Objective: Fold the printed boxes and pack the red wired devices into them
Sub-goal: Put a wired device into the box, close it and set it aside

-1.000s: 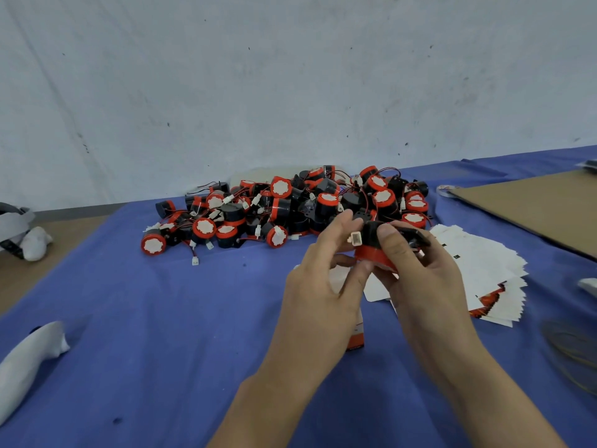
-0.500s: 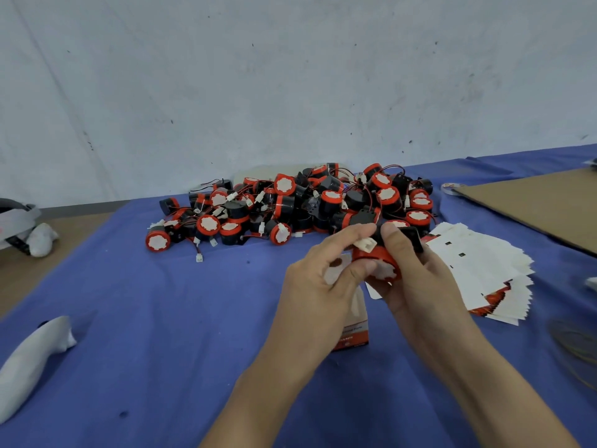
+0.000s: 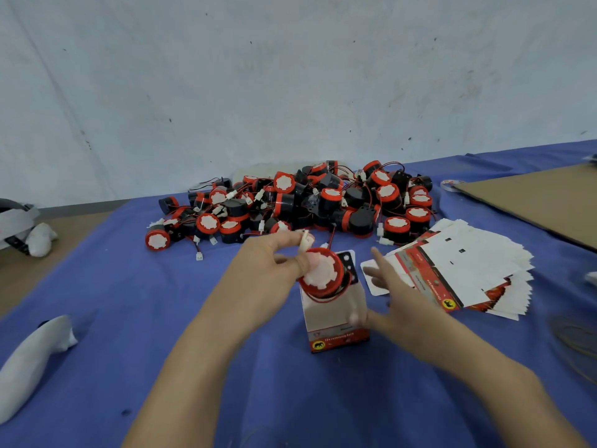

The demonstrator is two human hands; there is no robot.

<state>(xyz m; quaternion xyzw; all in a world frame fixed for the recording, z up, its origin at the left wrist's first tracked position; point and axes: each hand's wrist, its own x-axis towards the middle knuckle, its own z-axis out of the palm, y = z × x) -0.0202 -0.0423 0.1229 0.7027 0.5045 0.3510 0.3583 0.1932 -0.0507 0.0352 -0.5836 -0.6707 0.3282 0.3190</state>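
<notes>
Pinching the red wired device in the left hand, thumb pressing on its white face, fingertips lifting the white connector up and away, apparently to stop the wire snagging on the rim. Fitting it, by the look of things, into the open top of the upright printed box: sitting partway in, tilting toward the near side. Bringing the right hand in against the box's right side, fingers spread and blurred, probably for steadying the carton; touching or not, impossible to tell. Working on the blue cloth, drawing on the heap of loose devices just beyond on the far side and the fanned stack of flat boxes to the right, both lying close, likely for quick reaching. Leaving a brown cardboard sheet unused at far right.
</notes>
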